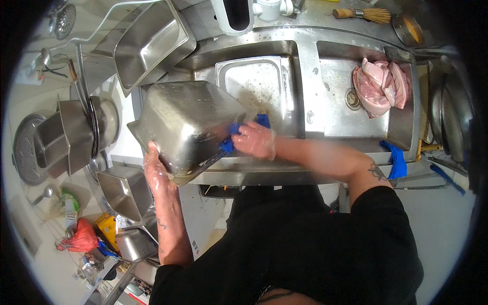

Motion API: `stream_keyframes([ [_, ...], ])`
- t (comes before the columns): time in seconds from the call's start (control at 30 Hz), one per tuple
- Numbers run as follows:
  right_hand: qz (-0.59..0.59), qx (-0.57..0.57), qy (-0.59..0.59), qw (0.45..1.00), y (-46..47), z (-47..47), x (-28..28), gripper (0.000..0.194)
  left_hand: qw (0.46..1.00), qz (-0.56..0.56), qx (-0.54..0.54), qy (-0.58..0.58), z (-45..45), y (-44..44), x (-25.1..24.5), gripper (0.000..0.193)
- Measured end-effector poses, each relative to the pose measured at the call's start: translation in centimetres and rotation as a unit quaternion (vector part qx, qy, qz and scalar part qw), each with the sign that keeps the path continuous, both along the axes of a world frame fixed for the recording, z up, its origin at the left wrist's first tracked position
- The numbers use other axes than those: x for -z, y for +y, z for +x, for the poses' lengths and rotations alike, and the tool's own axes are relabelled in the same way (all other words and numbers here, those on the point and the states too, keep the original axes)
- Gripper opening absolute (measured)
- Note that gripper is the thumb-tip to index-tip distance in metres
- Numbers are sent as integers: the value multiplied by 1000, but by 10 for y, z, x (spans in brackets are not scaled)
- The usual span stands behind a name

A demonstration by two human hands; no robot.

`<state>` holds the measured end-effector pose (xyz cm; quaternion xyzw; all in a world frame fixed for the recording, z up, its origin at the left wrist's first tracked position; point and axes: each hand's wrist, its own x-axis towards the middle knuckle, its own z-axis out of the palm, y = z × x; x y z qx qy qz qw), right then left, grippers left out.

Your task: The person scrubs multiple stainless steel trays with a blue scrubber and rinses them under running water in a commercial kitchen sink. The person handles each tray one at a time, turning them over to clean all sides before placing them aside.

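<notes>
My left hand [155, 169], in a clear plastic glove, grips the rim of a deep stainless steel food pan [187, 114]. The pan is tilted with its base facing up, over the front edge of the left sink basin [293, 95]. A blue cloth [263, 120] is bunched in my right hand [253, 140], also in a clear glove. That hand holds the cloth against the pan's side; motion blurs it slightly. Beneath, a rectangular steel pan [249, 59] lies in the left basin, with murky water by its near part.
Raw meat [381, 87] lies in the right basin beside the drain [353, 99]. Another blue cloth [396, 158] drapes over the front edge. A steel pan [152, 45] leans at the back left; more pans [124, 192] stand left. A bamboo brush [362, 14] rests behind the sink.
</notes>
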<state>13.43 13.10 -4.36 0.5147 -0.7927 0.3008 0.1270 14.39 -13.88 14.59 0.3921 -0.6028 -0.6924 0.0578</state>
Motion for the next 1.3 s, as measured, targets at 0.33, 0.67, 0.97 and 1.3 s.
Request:
stream_keyframes([
  [0.33,99,289,-444,842,21,-75,52,27,992,-97,76,20,18,11,-19,56],
  [0.67,-290,92,-804,511,47,-133,-83,53,634,-435,622,148,37,65,-23,18],
  [0.97,-233,188,-752,588,40,-86,-72,26,619,-487,594,164,41,26,-1,24],
  [1.3,-362,236,-736,521,4,-38,-68,37,964,-188,180,-46,107,-13,23,15],
])
